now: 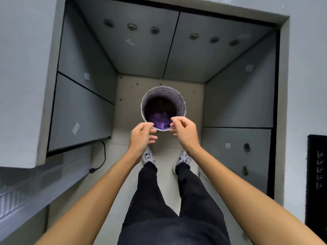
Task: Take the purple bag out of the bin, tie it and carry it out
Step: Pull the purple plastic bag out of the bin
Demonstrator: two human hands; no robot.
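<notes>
A round white bin (183,106) stands on the pale floor in a narrow alcove, seen from straight above. A purple bag (159,119) lines it, its edge folded over the rim, with dark contents low inside. My left hand (142,134) pinches the bag's edge at the near left of the rim, thumb and forefinger together. My right hand (183,129) pinches the edge at the near right of the rim in the same way. Both arms reach forward over my legs.
Grey cabinet panels (79,106) wall the alcove on the left, back and right. My shoes (148,156) stand just short of the bin. A black cable (103,156) runs down by the left cabinet's foot. A dark mat (316,174) lies at the right edge.
</notes>
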